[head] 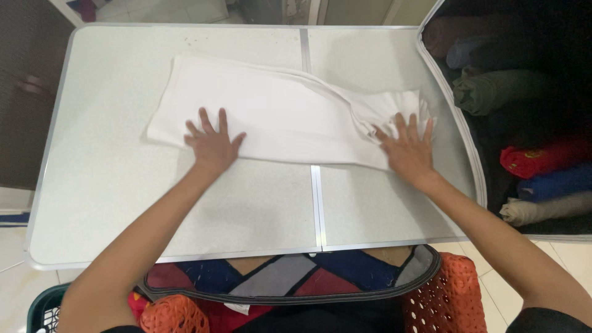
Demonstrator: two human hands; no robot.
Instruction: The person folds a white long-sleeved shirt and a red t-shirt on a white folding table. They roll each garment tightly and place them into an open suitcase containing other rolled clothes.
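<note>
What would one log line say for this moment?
left hand: flat on white cloth | right hand: flat on cloth's right end | cloth: folded, lying on table

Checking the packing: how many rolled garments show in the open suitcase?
6 in the open black suitcase: maroon, grey-blue, olive, red, blue, beige. More may hide in shadow.

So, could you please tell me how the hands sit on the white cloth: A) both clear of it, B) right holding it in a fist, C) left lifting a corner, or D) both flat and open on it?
D: the left hand and right hand lie flat, fingers spread, on the white cloth on the table.
</note>
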